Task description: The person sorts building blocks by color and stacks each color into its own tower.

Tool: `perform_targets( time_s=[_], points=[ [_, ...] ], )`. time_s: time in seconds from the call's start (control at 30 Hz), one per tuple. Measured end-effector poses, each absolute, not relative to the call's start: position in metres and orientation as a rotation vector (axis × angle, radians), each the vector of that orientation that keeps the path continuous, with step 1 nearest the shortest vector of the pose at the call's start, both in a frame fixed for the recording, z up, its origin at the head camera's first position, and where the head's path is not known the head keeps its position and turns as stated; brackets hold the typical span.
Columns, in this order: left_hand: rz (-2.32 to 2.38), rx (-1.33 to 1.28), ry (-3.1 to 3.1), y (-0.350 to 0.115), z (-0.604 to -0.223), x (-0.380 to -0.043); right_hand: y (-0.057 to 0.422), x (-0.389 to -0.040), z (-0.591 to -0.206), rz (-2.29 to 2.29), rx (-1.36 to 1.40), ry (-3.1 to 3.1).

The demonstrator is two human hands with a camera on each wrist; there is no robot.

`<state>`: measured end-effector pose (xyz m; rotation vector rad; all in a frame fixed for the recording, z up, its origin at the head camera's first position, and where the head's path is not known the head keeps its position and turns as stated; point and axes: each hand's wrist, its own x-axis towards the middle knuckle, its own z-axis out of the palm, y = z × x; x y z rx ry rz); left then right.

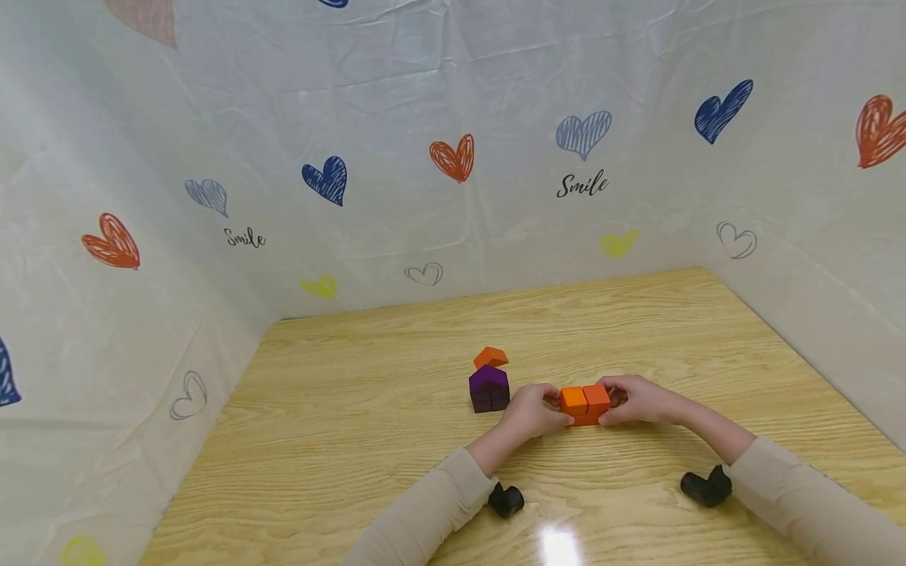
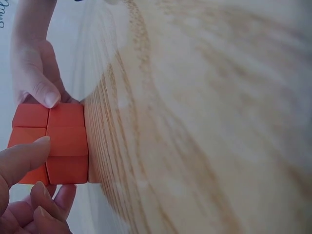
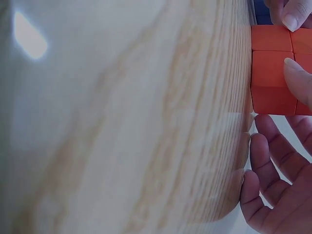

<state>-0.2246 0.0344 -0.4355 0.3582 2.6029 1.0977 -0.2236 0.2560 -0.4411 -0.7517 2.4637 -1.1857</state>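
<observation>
A small stack of orange blocks (image 1: 586, 402) stands on the wooden table between the two hands. Seams divide it into upper and lower pieces in the left wrist view. My left hand (image 1: 531, 410) grips its left side, the thumb lying across the near face and the fingers curled at the side. From the right, my right hand (image 1: 639, 399) holds the same stack, thumb on the near face, its other fingers bent beside it near the tabletop. In the right wrist view the stack (image 3: 272, 73) sits at the right edge, partly cut off.
Just left of my left hand stands a dark purple block stack (image 1: 488, 389) with a peaked top. Behind it is a loose-looking angular orange piece (image 1: 491, 358). A white cloth printed with hearts (image 1: 453, 228) hangs around the table (image 1: 340, 417). Black wrist devices (image 1: 706, 486) sit at both cuffs.
</observation>
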Motion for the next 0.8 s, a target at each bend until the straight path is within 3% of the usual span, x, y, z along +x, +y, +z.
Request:
perform_targets(
  time_s=[0.53,0.8],
  points=[
    [1.036,0.347,2.642,0.031,-0.432,-0.222,0.254,-0.224,-0.441,-1.159,-0.719,2.471],
    [1.055,0.423,2.661,0.021,-0.404,-0.222,0.254,-0.222,-0.438,-1.155,-0.688,2.461]
  ],
)
